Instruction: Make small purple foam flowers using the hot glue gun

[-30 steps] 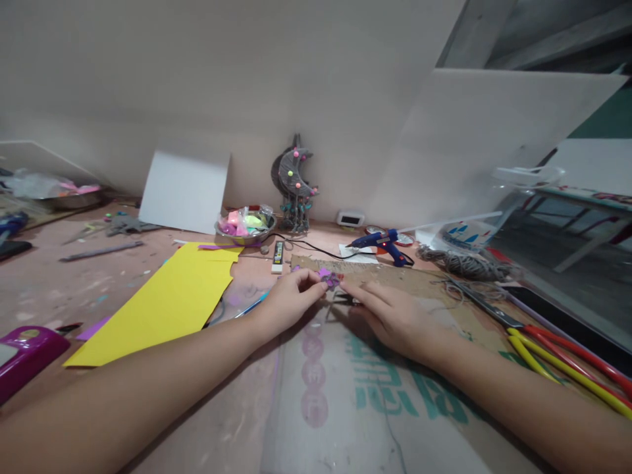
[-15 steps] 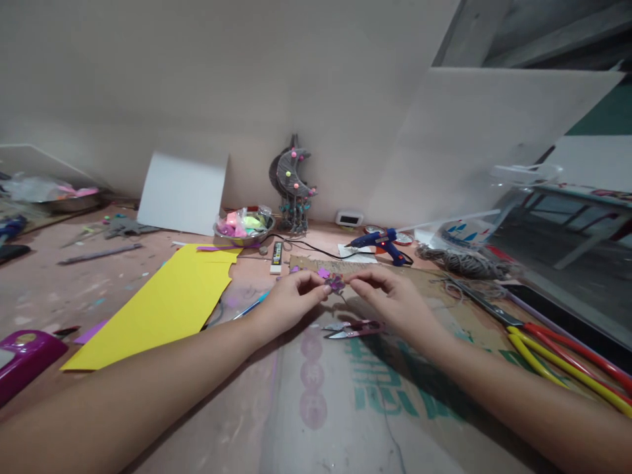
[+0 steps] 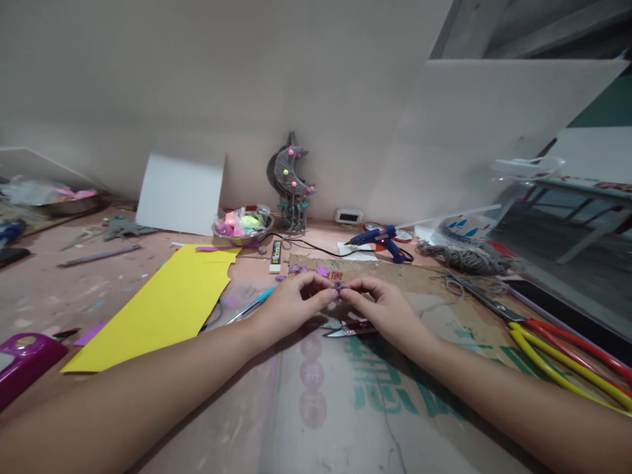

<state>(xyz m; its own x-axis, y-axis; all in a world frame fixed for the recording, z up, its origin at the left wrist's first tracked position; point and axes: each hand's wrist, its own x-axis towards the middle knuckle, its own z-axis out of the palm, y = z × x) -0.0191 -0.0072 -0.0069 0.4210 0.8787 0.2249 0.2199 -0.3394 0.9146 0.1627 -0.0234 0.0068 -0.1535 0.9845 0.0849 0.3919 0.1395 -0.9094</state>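
My left hand (image 3: 291,304) and my right hand (image 3: 382,307) meet at the middle of the table, fingertips pinched together on a small purple flower-shaped piece (image 3: 338,287) held just above the cardboard sheet (image 3: 434,289). Both hands are closed on it. Small thread snips (image 3: 348,328) with a pink handle lie on the surface right under my hands. A few purple scraps (image 3: 322,270) lie just beyond my fingers.
A yellow paper sheet (image 3: 168,304) lies to the left, a blue pen (image 3: 251,305) beside it. A blue glue gun (image 3: 381,241), a bowl of coloured bits (image 3: 244,225) and a moon ornament (image 3: 291,181) stand at the back. Twine (image 3: 464,258) and red-yellow tubes (image 3: 567,355) are at right.
My right hand left the snips on the table, rose, and closed in on the purple piece that my left hand holds. Both hands now pinch it together.
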